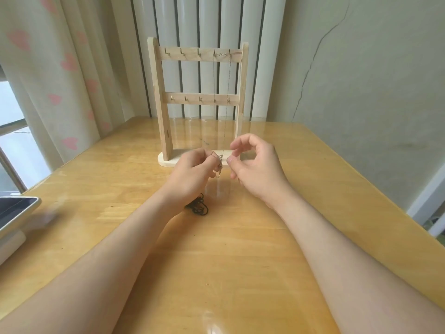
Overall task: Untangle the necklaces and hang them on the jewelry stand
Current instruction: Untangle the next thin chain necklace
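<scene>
Chain [218,166] is pinched by left hand [192,169]; right hand [255,169] is loosely curled, empty. Judged light, limp, snag-prone: best gripped near an end.

Stand [159,92] upright at 12 o'clock, silver chain [214,78] on top-right hooks; second chain [218,168] pinched by left hand [190,172]; black cord tangle [198,208] at 6 o'clock.

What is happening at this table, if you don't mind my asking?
A person is sorting necklaces. The left hand pinches a small silver chain in front of the wooden jewelry stand; the right hand hovers beside it, loosely curled. One silver necklace already hangs from the top rail's rightmost hooks, and a black cord tangle lies on the table.
</scene>
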`<state>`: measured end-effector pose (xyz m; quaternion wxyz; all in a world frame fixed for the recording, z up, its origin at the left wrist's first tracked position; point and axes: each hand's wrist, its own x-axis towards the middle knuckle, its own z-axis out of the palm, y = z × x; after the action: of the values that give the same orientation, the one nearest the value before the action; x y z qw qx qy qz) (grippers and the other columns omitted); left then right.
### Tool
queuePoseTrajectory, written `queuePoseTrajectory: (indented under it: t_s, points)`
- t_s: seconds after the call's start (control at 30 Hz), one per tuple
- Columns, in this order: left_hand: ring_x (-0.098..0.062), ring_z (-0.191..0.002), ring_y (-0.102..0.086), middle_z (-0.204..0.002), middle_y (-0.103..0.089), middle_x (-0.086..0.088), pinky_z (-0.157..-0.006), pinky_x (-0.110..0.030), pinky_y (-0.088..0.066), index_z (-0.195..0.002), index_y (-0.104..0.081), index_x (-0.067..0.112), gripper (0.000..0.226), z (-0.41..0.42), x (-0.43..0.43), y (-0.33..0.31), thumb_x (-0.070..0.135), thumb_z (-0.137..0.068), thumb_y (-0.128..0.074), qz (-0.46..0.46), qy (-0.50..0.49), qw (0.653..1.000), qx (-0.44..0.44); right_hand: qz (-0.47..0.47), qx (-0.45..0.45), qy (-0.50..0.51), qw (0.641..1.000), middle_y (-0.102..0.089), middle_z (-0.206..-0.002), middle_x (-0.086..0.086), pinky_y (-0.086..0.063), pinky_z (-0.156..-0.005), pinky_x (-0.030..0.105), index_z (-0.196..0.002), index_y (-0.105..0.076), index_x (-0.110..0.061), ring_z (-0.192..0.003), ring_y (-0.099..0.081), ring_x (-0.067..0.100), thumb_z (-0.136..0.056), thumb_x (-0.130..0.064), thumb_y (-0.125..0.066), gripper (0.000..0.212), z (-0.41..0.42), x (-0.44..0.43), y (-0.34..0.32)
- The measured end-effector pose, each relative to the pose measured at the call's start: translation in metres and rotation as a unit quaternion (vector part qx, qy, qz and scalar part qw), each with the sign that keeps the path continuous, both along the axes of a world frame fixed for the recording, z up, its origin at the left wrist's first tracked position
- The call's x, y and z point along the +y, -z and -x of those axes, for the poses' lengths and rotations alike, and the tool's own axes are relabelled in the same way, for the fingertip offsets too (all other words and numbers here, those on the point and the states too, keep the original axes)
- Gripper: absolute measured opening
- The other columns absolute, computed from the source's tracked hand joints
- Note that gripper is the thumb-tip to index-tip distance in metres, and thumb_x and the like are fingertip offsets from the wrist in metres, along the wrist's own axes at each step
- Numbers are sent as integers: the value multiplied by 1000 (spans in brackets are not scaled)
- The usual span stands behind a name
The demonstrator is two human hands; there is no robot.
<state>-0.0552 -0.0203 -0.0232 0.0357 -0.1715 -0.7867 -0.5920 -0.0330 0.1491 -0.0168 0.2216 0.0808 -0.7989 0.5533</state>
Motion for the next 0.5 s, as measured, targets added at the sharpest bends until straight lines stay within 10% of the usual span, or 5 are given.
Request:
queuePoseTrajectory:
  t_s: [0.27,0.5]
  points:
    - [-12,-76,-60,-92,-76,-13,-69,-28,-49,-98,-71,7,26,-4,3,2,27,-107,-58,46,-5,998,46,26,-51,-56,997,-66,-92,4,-50,-49,34,-115,-53,-13,-64,-70,17,-98,-2,-67,25,-4,-3,0]
    - [-7,-82,-63,-91,-72,4,-71,-14,-48,-99,-71,9,20,-4,3,-1,23,-105,-58,26,-4,999,25,12,-79,-77,994,-62,-98,7,-52,-51,35,-114,-43,-16,-66,-64,17,-104,-5,-57,21,-1,-7,3]
